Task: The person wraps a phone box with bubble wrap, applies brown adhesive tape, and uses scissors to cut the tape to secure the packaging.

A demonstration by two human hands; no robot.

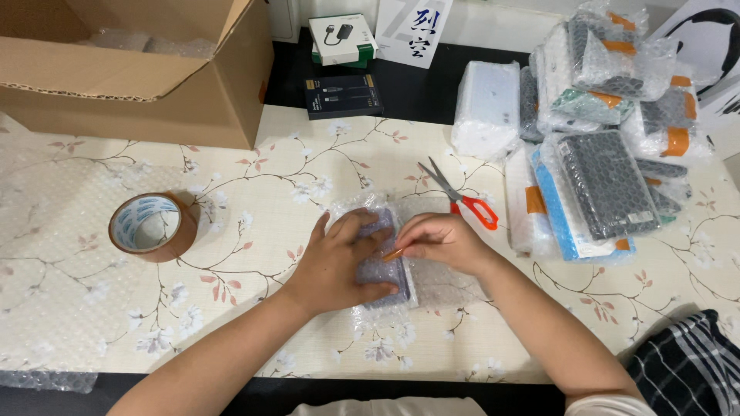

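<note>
Nearby, one tape roll (149, 225), one scissors (461, 196), two hands (335, 262) (442, 240) on one bubble-wrapped parcel (378, 266).

Bubble-wrapped dark box (383, 266) — flat on floral table, partly wrapped
</note>
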